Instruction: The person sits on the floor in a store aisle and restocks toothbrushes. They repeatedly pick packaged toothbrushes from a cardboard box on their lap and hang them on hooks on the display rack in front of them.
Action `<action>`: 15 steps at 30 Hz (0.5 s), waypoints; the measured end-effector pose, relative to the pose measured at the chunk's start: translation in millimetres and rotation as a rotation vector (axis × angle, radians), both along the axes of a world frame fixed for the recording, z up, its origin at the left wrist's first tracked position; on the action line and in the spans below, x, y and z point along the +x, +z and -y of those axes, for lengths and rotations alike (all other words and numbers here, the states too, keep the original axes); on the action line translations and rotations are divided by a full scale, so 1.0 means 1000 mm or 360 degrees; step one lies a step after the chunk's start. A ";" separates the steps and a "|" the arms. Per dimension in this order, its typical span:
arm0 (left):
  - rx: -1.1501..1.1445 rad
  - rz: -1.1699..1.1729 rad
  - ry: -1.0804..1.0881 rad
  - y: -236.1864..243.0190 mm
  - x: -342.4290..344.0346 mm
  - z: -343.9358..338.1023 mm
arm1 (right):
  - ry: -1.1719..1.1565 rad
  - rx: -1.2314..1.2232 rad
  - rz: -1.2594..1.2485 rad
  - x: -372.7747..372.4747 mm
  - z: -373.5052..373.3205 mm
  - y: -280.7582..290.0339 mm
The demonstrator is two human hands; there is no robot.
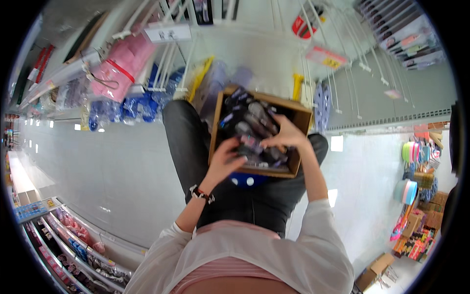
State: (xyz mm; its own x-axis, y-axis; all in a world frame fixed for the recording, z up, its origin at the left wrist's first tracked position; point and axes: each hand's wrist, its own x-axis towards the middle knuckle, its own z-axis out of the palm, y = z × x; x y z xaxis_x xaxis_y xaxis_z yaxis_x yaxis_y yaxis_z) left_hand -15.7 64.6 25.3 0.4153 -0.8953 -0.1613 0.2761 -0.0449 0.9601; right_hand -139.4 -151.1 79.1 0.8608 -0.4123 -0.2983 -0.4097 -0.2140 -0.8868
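An open cardboard box (214, 128) sits at my lap, between my knees. It is filled with small dark packages (250, 117) in shiny clear wrapping, blurred and too indistinct to tell their kind. My left hand (225, 160) is over the box's near left side, fingers apart beside a package with a pinkish label (251, 142). From the right, my right hand (289, 134) reaches over the box wall, thumb and fingers spread across the packages. Some fingertips are hidden among the contents.
White wire display hooks (338, 93) stick out from the shelving ahead. Pink packaged goods (120, 68) and blue plastic packs (139, 107) hang at the left. Behind me on the left stands a stocked rack (81, 240). Cardboard cartons (377, 271) and colourful tubs (406, 191) are on the right.
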 end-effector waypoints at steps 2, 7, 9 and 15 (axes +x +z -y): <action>0.0139 -0.0264 -0.0151 0.000 0.002 -0.001 | 0.0041 0.0465 -0.0286 0.024 -0.027 0.045; 0.0217 -0.0947 -0.0229 0.006 0.016 -0.010 | -0.0209 0.0303 0.0120 0.047 -0.080 0.023; 0.0218 -0.0941 -0.0178 0.011 0.026 -0.018 | -0.0226 0.0240 0.0244 0.053 -0.094 0.024; 0.0333 -0.1168 -0.0019 0.021 0.055 -0.035 | -0.0087 -0.0523 0.0531 0.054 -0.112 0.032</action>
